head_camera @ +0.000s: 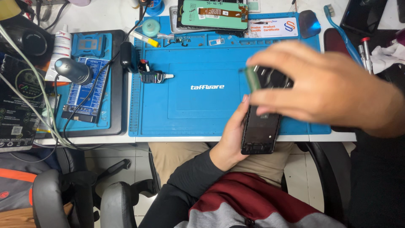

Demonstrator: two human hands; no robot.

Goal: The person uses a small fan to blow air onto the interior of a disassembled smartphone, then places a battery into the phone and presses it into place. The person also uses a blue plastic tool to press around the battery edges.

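roughly centred on the white workbench lies the big blue silicone repair mat (pixel 185 114), and everything else sits on or around it. at its far edge rests a detached phone screen panel, mint green on its back with an orange flex strip (pixel 213 16), so a display assembly is already off, as far as this view shows. over the mat's near edge is the black opened phone body (pixel 260 126), its inner frame exposed and no back or screen on it; judged from that, disassembly looks well along, while anything like refitting parts is not yet done.

the left hand (pixel 231 139) comes up from the lap in a dark sleeve and cups the phone's left side, fingers wrapped along the edge. the right hand (pixel 325 90) reaches in from the right, blurred, palm down, fingers pressed together and pinching a small green flat part (pixel 252 78) just above the phone's top end. a small black glue bottle with a white nozzle (pixel 154 77) lies further left.
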